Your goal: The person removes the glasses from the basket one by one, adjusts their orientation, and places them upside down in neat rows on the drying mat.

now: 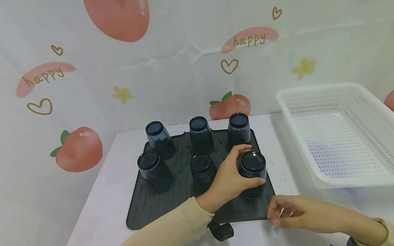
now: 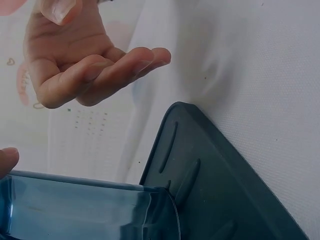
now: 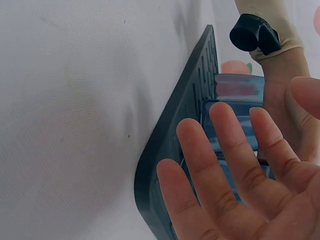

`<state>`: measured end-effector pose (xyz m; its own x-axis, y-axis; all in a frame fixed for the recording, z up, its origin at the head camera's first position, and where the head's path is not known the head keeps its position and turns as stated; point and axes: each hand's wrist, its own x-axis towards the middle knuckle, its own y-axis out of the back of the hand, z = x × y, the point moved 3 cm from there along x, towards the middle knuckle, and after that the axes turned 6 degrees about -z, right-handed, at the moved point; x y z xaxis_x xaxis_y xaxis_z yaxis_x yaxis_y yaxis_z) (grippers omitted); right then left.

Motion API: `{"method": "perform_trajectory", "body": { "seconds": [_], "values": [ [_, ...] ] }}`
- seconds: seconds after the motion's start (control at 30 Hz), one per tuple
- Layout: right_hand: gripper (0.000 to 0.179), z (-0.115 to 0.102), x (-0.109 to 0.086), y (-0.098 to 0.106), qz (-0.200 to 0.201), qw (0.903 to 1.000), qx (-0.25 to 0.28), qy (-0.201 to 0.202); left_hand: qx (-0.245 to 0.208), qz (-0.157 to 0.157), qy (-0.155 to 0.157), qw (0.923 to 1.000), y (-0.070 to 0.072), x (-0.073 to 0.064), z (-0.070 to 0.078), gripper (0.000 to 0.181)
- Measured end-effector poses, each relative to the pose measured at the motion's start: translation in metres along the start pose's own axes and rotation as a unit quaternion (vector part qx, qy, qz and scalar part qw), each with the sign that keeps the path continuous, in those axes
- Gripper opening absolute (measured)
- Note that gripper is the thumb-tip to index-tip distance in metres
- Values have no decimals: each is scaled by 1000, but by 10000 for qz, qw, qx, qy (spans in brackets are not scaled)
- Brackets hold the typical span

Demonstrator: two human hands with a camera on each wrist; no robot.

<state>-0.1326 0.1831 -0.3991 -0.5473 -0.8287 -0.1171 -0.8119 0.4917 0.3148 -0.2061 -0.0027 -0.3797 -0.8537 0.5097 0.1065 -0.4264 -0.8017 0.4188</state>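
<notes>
Dark blue glasses stand upside down on a black ribbed drying mat [image 1: 172,211], in two rows of three. My left hand [image 1: 228,175] grips the front right glass [image 1: 253,163], thumb on the near side and fingers on the far side. That same glass [image 2: 85,207] lies along the bottom of the left wrist view, close over the mat. Near the mat's front right corner is my right hand [image 1: 294,212], fingers loosely bent and holding nothing. In the right wrist view its fingers [image 3: 227,150] spread in front of the mat's edge.
To the right of the mat sits a white perforated plastic basket [image 1: 303,158]. Behind everything hangs a white cloth [image 1: 174,75] printed with peaches, hearts and the word happy. The white table [image 1: 101,222] shows around the mat. A black camera mount [image 1: 221,231] hangs under the left wrist.
</notes>
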Motion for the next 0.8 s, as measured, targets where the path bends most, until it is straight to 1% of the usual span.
{"method": "perform_trajectory", "body": {
  "seconds": [0.3,0.53,0.63,0.7,0.8],
  "values": [
    [14,-1,1,0,-52,10000,37,76,59,-18,-69,10000,0,0,1,81],
    [14,0,2,1,-55,10000,2,80,-41,6,-39,10000,1,0,-1,81],
    [16,-3,3,2,-60,10000,14,27,-131,-2,-4,9999,1,-1,1,77],
    [18,-4,3,2,-69,9999,68,-87,-160,-13,1,9999,2,-2,3,74],
    [20,-7,4,3,-80,9996,138,-237,-93,-35,-42,9999,5,-4,8,69]
  ]
}}
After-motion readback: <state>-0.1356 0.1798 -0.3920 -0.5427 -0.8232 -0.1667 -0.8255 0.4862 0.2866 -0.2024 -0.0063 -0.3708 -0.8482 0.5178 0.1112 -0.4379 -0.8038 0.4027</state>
